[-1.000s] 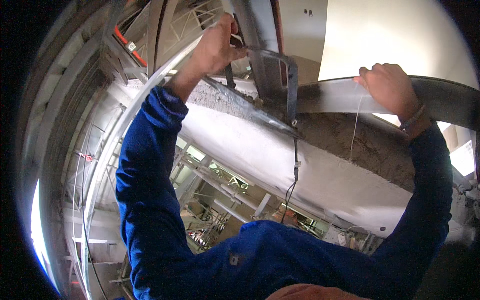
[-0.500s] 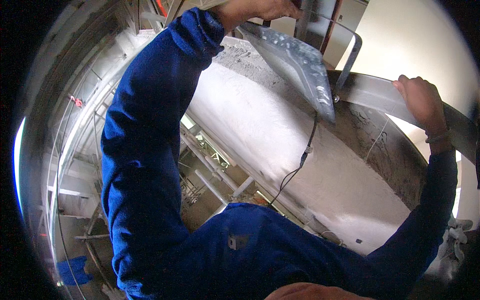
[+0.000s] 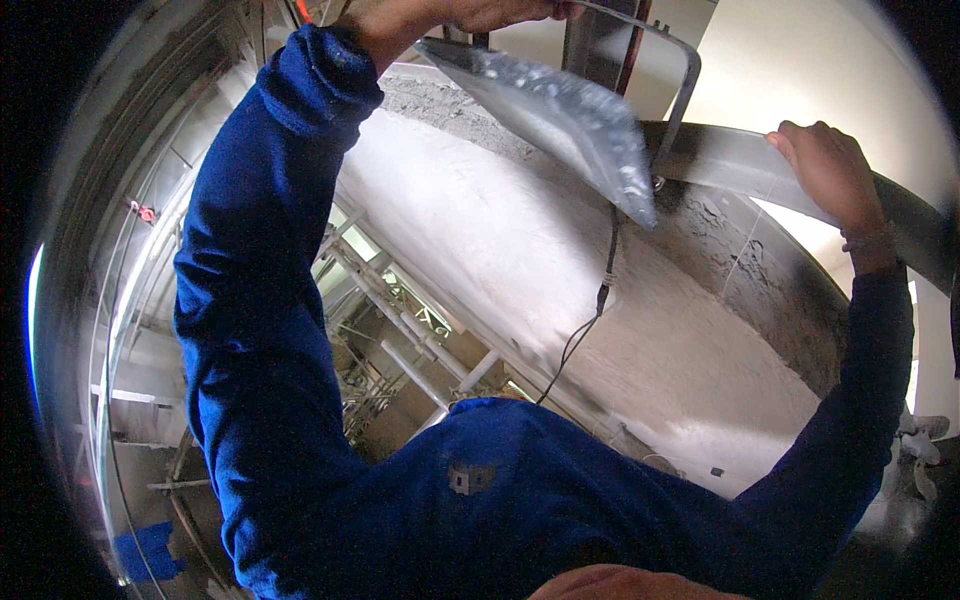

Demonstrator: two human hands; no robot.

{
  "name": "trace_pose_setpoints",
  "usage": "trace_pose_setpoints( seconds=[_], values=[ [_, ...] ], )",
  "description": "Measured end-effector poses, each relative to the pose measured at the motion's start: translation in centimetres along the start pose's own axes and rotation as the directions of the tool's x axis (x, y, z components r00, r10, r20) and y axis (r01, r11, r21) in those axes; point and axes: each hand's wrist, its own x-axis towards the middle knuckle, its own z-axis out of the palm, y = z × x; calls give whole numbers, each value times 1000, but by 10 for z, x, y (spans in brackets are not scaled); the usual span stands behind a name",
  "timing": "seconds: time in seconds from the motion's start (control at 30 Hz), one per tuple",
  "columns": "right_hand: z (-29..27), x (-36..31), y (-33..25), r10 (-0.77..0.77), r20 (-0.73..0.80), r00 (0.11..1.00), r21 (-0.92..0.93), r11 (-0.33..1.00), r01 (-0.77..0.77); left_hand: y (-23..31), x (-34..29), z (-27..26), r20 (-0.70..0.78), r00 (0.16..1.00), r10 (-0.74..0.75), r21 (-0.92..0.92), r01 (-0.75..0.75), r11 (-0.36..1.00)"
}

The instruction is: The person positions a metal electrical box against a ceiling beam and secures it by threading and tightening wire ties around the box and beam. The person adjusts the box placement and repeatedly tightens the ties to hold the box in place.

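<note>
At the top, my left hand is closed on the thin U-shaped bracket of a work light; its fingers are partly cut off by the picture's edge. The light's grey, white-spattered housing hangs tilted below that hand, over a pale plastered surface. A black cord runs down from it toward my chest. To the right, my right hand has its fingers wrapped over the upper edge of a long grey bar. The bar's far end passes behind the light.
Rough grey mortar borders the plastered surface on the right, with a thin string across it. Scaffold tubes stand below on the left. Blue material lies at lower left, and a pale wall rises at upper right.
My left hand and the work light have shifted left and slightly up in the picture. My right hand, still on the bar, appears slightly higher and farther left as the whole view shifts.
</note>
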Motion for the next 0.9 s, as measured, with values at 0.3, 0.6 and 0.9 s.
trace_pose_setpoints(
  seconds=[0.3, 0.6, 0.9],
  values=[
    [3, -3, 0, 20, -40, 999, -5, 1000, -20, 27, -5, -13, 154, 982, 105, 16, -109, 994],
    [1, -3, -1, 36, -58, 998, 17, 999, -35, 17, 3, -13, 142, 950, 278, 131, -297, 946],
    [5, -3, 0, 30, -78, 997, -20, 999, -32, 17, 10, -13, 194, 962, 193, 140, -222, 965]
  ],
)
